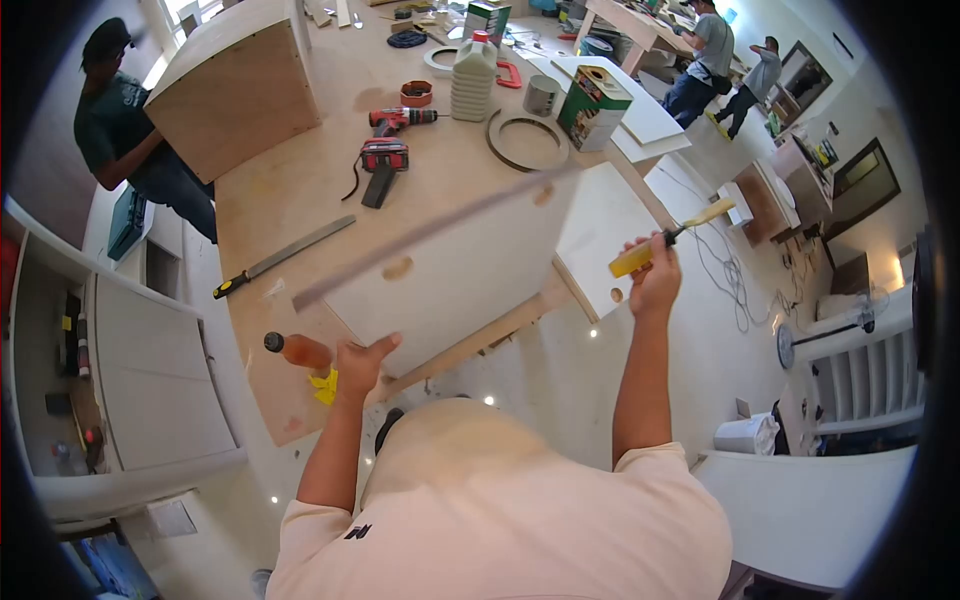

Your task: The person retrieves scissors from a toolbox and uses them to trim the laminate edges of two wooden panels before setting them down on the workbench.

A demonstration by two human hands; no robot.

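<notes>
A white board (455, 270) with a brown edge and two oval brown marks lies tilted on the workbench. My left hand (362, 368) grips its near left side, thumb on the white face and other fingers mostly hidden. Raised to the right, my right hand (655, 275) is closed around a brush (712, 212) with a yellow part and a dark middle band. Beneath that hand is a second white panel (595, 235) with a round brown mark. An orange-brown bottle (305, 350) with a dark cap and a yellow scrap (324, 386) are beside my left hand.
On the wooden workbench (245, 190) lie a file (290, 255), a cordless drill (385, 150), a roll of edging (527, 140), a jug (473, 80) and a green-white box (596, 108). A person (125, 130) stands left by a wooden cabinet (240, 90). Cables (735, 285) cross the floor.
</notes>
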